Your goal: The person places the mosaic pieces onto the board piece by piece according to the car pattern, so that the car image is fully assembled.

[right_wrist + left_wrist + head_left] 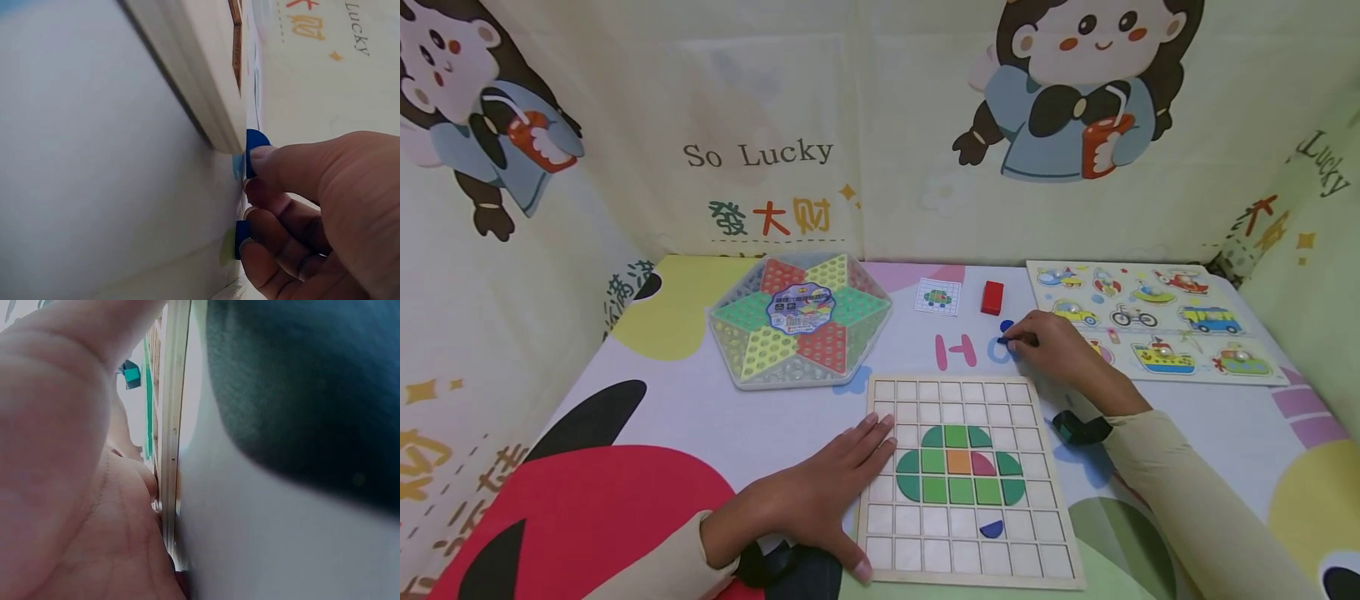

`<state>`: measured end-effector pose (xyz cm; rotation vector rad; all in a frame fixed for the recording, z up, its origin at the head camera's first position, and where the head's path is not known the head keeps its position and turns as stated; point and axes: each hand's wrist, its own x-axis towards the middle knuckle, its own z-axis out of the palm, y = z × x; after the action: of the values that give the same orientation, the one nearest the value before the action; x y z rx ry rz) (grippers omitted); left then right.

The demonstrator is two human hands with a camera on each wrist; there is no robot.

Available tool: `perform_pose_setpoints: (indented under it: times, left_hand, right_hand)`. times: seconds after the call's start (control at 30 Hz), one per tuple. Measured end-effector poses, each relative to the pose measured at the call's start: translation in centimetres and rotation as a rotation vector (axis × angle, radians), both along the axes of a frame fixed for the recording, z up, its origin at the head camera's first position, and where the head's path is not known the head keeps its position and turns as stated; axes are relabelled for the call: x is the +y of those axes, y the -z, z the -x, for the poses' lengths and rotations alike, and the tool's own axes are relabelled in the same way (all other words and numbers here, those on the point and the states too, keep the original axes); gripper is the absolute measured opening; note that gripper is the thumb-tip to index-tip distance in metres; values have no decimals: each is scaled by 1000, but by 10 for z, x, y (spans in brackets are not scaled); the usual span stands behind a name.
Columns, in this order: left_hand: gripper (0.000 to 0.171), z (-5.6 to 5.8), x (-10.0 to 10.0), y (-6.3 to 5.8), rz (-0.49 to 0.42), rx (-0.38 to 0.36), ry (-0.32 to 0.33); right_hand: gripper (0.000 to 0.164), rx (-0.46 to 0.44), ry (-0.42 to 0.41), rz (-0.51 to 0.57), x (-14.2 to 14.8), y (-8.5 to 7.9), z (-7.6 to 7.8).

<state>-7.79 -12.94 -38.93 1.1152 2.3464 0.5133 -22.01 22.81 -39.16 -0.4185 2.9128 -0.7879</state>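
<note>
A square wooden grid board (925, 553) lies flat at the front middle. Green squares, dark green quarter-rounds, an orange square (958, 462) and a pinkish-red quarter-round (982, 464) form a shape in its cells. Lower on the board is a loose blue half-round piece (992, 529). My left hand (823, 492) rests along the board's left edge, fingers extended and thumb near the lower corner. Beyond the board's far right corner, my right hand (1063, 354) pinches a blue half-round piece (256, 139) between thumb and finger. Another blue piece (242, 239) is beside the other fingertips.
A hexagonal Chinese checkers box (801, 342) lies at the back left. A small pattern card (937, 296) and a red block (992, 297) are at the back middle. The vehicle picture board (1157, 325) lies at the back right, close to my right hand. Printed curtains surround the table.
</note>
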Motion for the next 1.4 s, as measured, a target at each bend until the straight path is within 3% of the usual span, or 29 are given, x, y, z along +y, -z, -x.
perform_pose_setpoints:
  times: [0.53, 0.73, 1.07, 1.4]
  left_hand:
    - [128, -1, 1, -2, -2, -9, -7]
    - [128, 0, 1, 0, -6, -1, -3]
    - [127, 0, 0, -1, -6, -10, -7]
    - [128, 0, 0, -1, 4, -26, -15]
  right_hand:
    - [23, 40, -28, 25, -3, -3, -4]
    - [18, 6, -70, 64, -4, -3, -7]
    - [18, -5, -27, 85, -6, -9, -15]
    - [17, -42, -79, 124, -8, -11, -31]
